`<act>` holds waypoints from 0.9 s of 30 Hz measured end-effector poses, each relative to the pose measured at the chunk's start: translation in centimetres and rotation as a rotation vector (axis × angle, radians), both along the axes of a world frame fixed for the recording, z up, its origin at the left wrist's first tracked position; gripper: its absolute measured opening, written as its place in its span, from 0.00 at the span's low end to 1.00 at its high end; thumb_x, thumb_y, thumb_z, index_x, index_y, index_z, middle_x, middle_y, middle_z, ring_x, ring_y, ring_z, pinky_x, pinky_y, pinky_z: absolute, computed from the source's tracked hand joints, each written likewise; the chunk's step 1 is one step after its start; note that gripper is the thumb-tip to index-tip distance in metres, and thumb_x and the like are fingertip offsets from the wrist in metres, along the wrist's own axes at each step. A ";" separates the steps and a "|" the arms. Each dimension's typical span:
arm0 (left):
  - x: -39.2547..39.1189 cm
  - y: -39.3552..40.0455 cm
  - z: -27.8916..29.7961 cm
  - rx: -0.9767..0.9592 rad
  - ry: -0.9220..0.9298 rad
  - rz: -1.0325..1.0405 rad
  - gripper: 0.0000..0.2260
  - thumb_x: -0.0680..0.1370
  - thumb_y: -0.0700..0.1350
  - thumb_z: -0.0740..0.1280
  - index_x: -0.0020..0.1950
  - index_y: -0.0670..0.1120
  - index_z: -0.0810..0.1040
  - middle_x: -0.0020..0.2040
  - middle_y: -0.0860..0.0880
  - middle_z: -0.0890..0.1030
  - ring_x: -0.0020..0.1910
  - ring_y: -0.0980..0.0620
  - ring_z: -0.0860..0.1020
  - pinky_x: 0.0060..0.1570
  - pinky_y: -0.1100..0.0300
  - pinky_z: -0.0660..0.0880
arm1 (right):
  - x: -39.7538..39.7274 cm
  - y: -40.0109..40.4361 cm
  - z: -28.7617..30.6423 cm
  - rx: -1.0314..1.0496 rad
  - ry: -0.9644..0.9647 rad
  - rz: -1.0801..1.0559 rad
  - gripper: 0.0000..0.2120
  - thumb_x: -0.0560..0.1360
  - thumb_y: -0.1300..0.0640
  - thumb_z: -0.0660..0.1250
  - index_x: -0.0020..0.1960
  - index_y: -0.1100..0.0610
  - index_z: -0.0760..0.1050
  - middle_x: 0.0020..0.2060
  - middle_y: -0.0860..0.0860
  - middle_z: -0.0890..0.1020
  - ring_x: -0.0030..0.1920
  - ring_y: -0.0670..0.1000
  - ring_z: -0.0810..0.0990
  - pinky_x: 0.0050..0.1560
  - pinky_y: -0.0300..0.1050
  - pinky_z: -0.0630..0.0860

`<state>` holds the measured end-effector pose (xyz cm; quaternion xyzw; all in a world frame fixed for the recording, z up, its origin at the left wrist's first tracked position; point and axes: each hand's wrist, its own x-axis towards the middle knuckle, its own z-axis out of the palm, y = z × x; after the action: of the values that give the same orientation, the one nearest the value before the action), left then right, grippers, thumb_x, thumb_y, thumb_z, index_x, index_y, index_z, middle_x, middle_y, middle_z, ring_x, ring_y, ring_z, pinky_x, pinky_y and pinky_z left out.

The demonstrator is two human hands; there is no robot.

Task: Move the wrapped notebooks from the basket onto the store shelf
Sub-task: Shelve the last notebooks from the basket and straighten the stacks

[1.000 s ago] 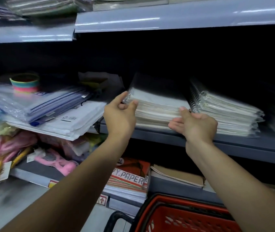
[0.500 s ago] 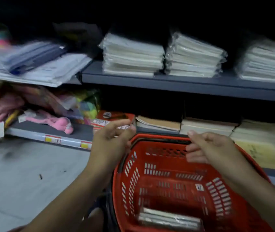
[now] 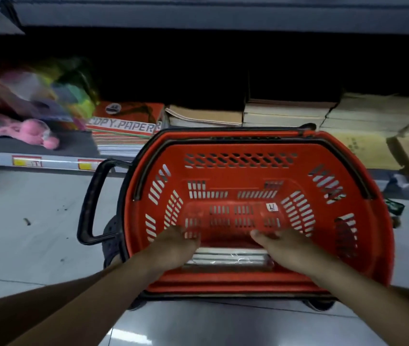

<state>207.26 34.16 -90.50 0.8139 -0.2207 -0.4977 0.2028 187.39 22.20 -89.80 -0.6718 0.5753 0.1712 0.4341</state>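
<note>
A red plastic basket stands on the floor below me. At its near end lies a small stack of wrapped notebooks, white with shiny film. My left hand reaches down at the stack's left end and my right hand at its right end. Both hands cover the stack's ends, and their fingers are blurred, so I cannot make out whether they grip it. The shelf with the stacked notebooks is out of view above.
The basket's black handle sticks out to the left. Behind it the lowest shelf holds a copy paper pack, brown paper stacks, and pink toys at left. Grey tiled floor lies to the left.
My view has tilted from the notebook shelf down to the basket. Both hands left the shelf stack and dropped into the basket, down to the wrapped notebooks.
</note>
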 end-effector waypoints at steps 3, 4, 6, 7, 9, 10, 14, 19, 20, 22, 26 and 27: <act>-0.3 -0.2 -0.3 0.037 -0.013 -0.052 0.05 0.80 0.47 0.66 0.53 0.52 0.81 0.49 0.55 0.81 0.49 0.55 0.77 0.51 0.64 0.70 | 0.3 0.4 -1.4 0.031 0.123 0.076 0.33 0.75 0.28 0.57 0.56 0.55 0.82 0.56 0.54 0.85 0.58 0.55 0.82 0.58 0.45 0.75; -0.4 -0.3 -0.4 0.051 -0.009 -0.065 0.07 0.80 0.47 0.65 0.56 0.52 0.80 0.50 0.56 0.80 0.51 0.54 0.76 0.52 0.64 0.68 | 0.3 0.4 -1.3 0.045 0.153 0.074 0.33 0.75 0.28 0.57 0.52 0.56 0.82 0.54 0.54 0.85 0.56 0.55 0.82 0.56 0.44 0.75; -0.4 -0.2 -0.3 0.071 -0.031 -0.083 0.05 0.81 0.47 0.64 0.51 0.53 0.79 0.46 0.57 0.79 0.50 0.53 0.76 0.51 0.63 0.67 | 0.4 0.4 -1.1 0.042 0.150 0.059 0.28 0.76 0.30 0.60 0.42 0.55 0.79 0.48 0.54 0.85 0.53 0.54 0.83 0.50 0.42 0.74; -0.5 -0.2 -0.3 0.076 -0.045 -0.092 0.05 0.80 0.48 0.63 0.51 0.52 0.79 0.46 0.56 0.80 0.52 0.51 0.78 0.50 0.63 0.67 | 0.4 0.4 -0.9 0.025 0.141 0.057 0.26 0.76 0.32 0.61 0.39 0.55 0.77 0.44 0.54 0.83 0.52 0.55 0.83 0.47 0.42 0.72; -0.7 -0.2 -0.1 0.080 -0.058 -0.107 0.11 0.81 0.51 0.62 0.59 0.52 0.80 0.54 0.51 0.82 0.55 0.49 0.78 0.52 0.62 0.68 | 0.4 0.6 -0.7 -0.014 0.132 0.041 0.25 0.76 0.34 0.63 0.37 0.56 0.75 0.39 0.53 0.80 0.51 0.56 0.84 0.42 0.41 0.69; -0.8 -0.2 0.2 0.080 -0.065 -0.101 0.13 0.81 0.52 0.61 0.62 0.52 0.79 0.58 0.50 0.82 0.55 0.50 0.78 0.53 0.62 0.67 | 0.4 0.7 -0.6 -0.030 0.120 0.028 0.25 0.76 0.35 0.64 0.38 0.57 0.76 0.38 0.53 0.80 0.49 0.56 0.84 0.40 0.41 0.69; -1.3 0.0 2.0 0.019 -0.138 0.013 0.14 0.81 0.53 0.63 0.57 0.47 0.83 0.54 0.49 0.84 0.56 0.48 0.81 0.53 0.63 0.70 | 0.2 1.0 1.0 -0.105 0.053 -0.060 0.25 0.76 0.37 0.67 0.42 0.61 0.82 0.39 0.53 0.85 0.44 0.54 0.84 0.45 0.43 0.77; -2.2 1.9 4.4 -0.191 -0.076 0.404 0.08 0.80 0.42 0.67 0.47 0.45 0.86 0.44 0.48 0.86 0.42 0.51 0.82 0.39 0.63 0.75 | -0.7 2.0 3.3 -0.123 -0.181 -0.288 0.17 0.72 0.46 0.75 0.37 0.59 0.85 0.32 0.52 0.87 0.40 0.53 0.87 0.55 0.51 0.81; -2.4 2.5 5.0 -0.251 0.023 0.491 0.08 0.79 0.38 0.68 0.46 0.45 0.86 0.43 0.48 0.87 0.41 0.52 0.83 0.37 0.64 0.76 | -1.0 2.5 3.9 -0.108 -0.254 -0.358 0.13 0.72 0.50 0.76 0.36 0.60 0.85 0.32 0.53 0.87 0.41 0.55 0.87 0.56 0.54 0.81; -2.8 3.5 6.4 -0.382 0.221 0.631 0.08 0.76 0.32 0.69 0.47 0.43 0.86 0.43 0.48 0.88 0.43 0.49 0.85 0.35 0.63 0.79 | -1.5 3.2 5.6 -0.054 -0.415 -0.512 0.06 0.73 0.61 0.75 0.39 0.63 0.84 0.35 0.58 0.87 0.40 0.60 0.87 0.53 0.56 0.83; -1.9 4.9 9.8 -0.603 0.454 0.670 0.15 0.72 0.33 0.72 0.57 0.43 0.80 0.50 0.43 0.87 0.47 0.47 0.86 0.34 0.61 0.79 | -2.3 4.3 9.9 0.170 -0.698 -0.700 0.04 0.75 0.70 0.69 0.48 0.69 0.82 0.44 0.62 0.87 0.43 0.61 0.88 0.45 0.50 0.84; -1.3 5.3 10.6 -0.647 0.500 0.642 0.17 0.70 0.34 0.73 0.59 0.43 0.79 0.49 0.43 0.88 0.46 0.48 0.87 0.36 0.59 0.80 | -2.4 4.5 11.1 0.210 -0.768 -0.691 0.06 0.76 0.69 0.69 0.50 0.70 0.82 0.47 0.62 0.87 0.48 0.62 0.87 0.48 0.50 0.83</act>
<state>205.92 39.42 -79.91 0.5924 -0.0473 -0.4960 0.6331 184.95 26.73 -78.68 -0.4102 0.5424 -0.1836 0.7098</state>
